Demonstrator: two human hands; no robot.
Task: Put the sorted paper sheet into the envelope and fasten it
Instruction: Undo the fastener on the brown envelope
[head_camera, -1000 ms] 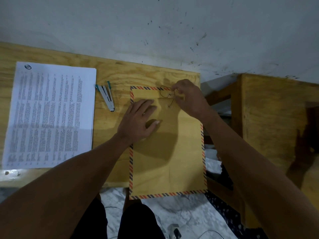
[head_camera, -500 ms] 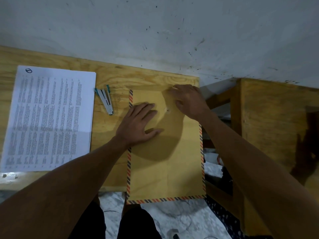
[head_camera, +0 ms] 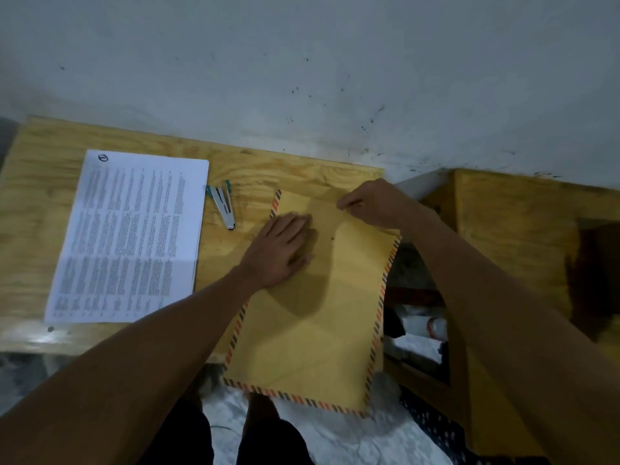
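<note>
Both your hands are on the envelope [head_camera: 312, 317] at the table's right end.

Your left hand [head_camera: 280, 250] lies flat, fingers straight, pressing the envelope's upper left part. Your right hand [head_camera: 375, 204] is just beyond it at the top edge, fingers curled and pinching the flap [head_camera: 322, 204]; whether the string is in that pinch cannot be told. A small dark fastener [head_camera: 332, 237] shows between the two hands. The envelope's striped lower end hangs off the table [head_camera: 40, 196] towards you. Left of your left hand lies a stapler [head_camera: 223, 208], and further left a stack of printed sheets [head_camera: 131, 236].
</note>
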